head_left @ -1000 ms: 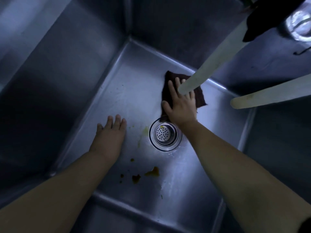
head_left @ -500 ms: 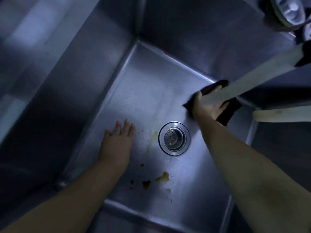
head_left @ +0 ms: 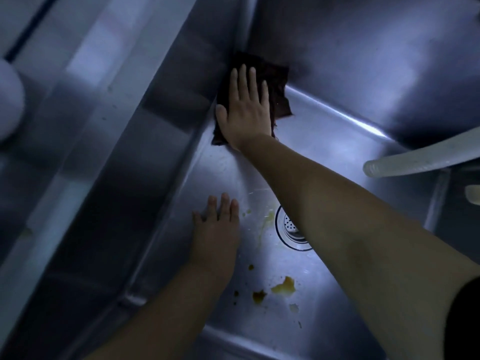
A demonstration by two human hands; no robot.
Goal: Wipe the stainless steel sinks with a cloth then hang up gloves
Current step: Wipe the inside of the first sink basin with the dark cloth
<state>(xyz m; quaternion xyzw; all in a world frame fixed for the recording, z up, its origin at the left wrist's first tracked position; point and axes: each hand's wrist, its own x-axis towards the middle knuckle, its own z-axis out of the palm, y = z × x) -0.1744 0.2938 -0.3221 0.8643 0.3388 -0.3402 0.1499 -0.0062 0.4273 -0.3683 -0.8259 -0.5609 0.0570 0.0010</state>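
The left hand [head_left: 217,233] rests flat and released on the sink [head_left: 337,105] floor, bracing beside the drain strainer [head_left: 291,227]. Further right, the right hand [head_left: 245,110] presses the dark cloth [head_left: 275,81] with straight fingers into the far corner. Keep the palm flat, pull firm overlapping strokes back toward the yellow-brown stains [head_left: 283,285], which look untouched.
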